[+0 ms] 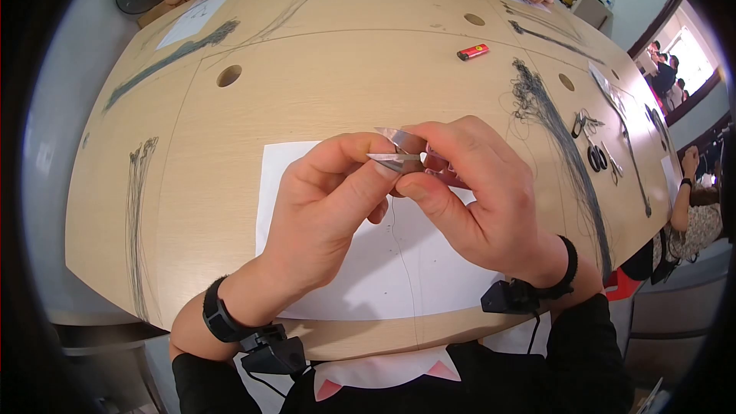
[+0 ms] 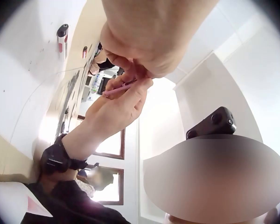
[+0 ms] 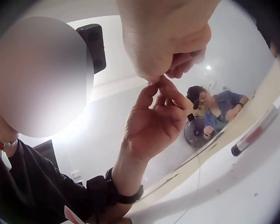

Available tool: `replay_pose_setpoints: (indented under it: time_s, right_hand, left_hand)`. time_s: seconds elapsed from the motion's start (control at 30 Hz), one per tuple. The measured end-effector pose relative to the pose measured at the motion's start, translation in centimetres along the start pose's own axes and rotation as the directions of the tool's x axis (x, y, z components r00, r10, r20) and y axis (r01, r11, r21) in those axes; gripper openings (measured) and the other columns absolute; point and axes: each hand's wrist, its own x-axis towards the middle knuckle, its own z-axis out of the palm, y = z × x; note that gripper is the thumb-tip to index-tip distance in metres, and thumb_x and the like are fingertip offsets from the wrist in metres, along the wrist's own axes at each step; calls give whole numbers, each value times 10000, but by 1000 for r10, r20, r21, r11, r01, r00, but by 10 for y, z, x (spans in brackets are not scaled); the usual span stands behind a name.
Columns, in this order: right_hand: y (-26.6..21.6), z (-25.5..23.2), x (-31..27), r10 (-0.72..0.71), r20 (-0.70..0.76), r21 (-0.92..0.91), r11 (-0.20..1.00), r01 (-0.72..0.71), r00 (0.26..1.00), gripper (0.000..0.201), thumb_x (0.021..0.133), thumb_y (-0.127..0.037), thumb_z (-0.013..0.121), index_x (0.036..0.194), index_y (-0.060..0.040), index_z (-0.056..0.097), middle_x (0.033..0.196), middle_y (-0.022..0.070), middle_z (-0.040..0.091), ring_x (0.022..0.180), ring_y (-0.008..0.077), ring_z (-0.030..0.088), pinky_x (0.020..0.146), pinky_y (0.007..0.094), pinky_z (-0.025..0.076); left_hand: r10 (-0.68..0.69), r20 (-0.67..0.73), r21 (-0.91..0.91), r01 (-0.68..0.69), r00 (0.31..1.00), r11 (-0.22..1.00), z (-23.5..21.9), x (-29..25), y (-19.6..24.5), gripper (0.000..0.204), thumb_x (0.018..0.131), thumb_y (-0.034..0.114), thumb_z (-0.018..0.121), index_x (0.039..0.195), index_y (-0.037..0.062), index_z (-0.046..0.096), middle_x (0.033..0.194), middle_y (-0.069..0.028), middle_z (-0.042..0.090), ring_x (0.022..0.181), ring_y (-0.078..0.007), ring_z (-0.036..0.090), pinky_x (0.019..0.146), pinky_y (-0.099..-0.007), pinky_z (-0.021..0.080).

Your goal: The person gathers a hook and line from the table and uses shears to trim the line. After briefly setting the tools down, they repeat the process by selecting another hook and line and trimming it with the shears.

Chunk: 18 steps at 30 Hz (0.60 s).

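Over the white sheet of paper (image 1: 360, 291), both hands meet. My right hand (image 1: 483, 192) grips small pink-handled scissors (image 1: 400, 138), seen as pink in the left wrist view; their pointed silver blades stand apart and point left. My left hand (image 1: 322, 207) has thumb and forefinger pinched together right at the blades. A thin dark strand (image 1: 404, 261) hangs from the fingertips down across the paper to the table's near edge. Its upper end is hidden among the fingers. A marker pen (image 2: 62, 41) lies on the paper, behind the hands in the head view.
Bundles of dark strands lie at the left (image 1: 138, 222), back left (image 1: 172, 61) and right (image 1: 563, 146). Black-handled scissors (image 1: 596, 158) rest at the right, a red lighter (image 1: 473, 52) farther back. Other people sit around the table, with papers (image 1: 198, 17) before them.
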Motion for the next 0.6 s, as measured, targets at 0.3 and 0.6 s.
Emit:
replay_pose_setpoints:
  time_s: [0.3, 0.6]
  right_hand:
    - [0, -5, 1, -46, 34, -99, 994, 49, 998, 299, 774, -180, 639, 982, 17, 553, 753, 78, 556, 586, 145, 517, 513, 226, 434]
    - [0, 0, -1, -19, -8, -39, 999, 19, 1000, 304, 738, -181, 650, 946, 6, 534, 660, 86, 469, 605, 225, 452, 529, 306, 380]
  left_hand:
    - [84, -39, 82, -81, 996, 993, 3, 0, -2, 65, 874, 118, 498, 906, 74, 533, 850, -38, 584, 697, -72, 503, 590, -207, 404]
    - [232, -32, 91, -228, 972, 969, 5, 1, -7, 70, 865, 108, 516, 913, 63, 541, 874, -69, 607, 681, -74, 505, 578, -200, 404]
